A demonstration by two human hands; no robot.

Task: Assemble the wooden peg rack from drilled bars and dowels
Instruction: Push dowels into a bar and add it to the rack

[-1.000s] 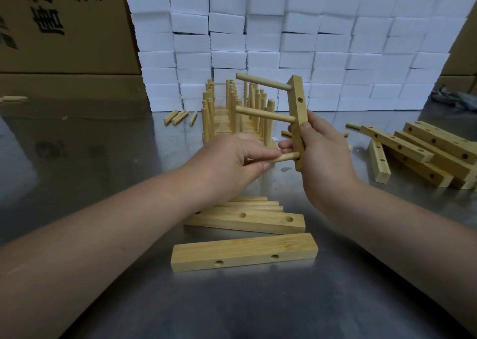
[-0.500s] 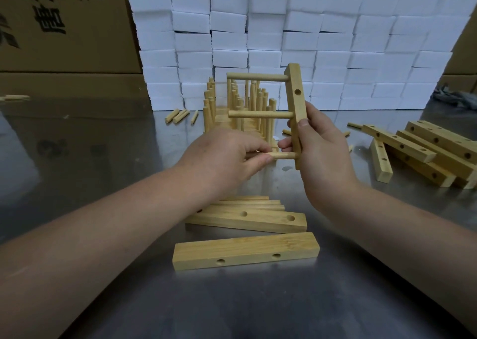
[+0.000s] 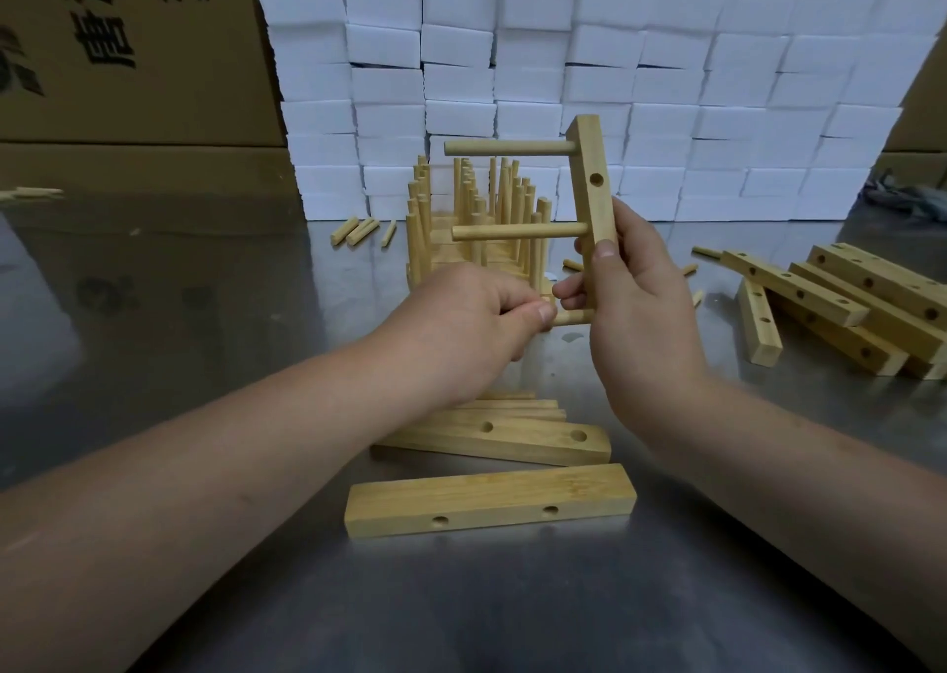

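My right hand (image 3: 640, 314) grips a drilled wooden bar (image 3: 594, 180) held upright in the air above the table. Two dowels stick out of the bar to the left, an upper dowel (image 3: 507, 148) and a middle dowel (image 3: 517, 232). My left hand (image 3: 461, 324) pinches a third dowel (image 3: 569, 317) whose right end sits at the bar's lowest hole, partly hidden by my fingers. A loose drilled bar (image 3: 487, 501) lies flat in front of me, with several more bars (image 3: 507, 434) stacked just behind it.
Finished racks with upright pegs (image 3: 476, 221) stand behind my hands. A pile of drilled bars (image 3: 845, 308) lies at the right. Loose dowels (image 3: 358, 232) lie at the back left. White foam blocks (image 3: 563, 57) and cardboard boxes (image 3: 128, 57) wall off the steel table (image 3: 153, 314).
The bar has been tilted more upright and raised slightly, so its dowels now point level to the left. My left hand has pushed the lowest dowel further into the bar.
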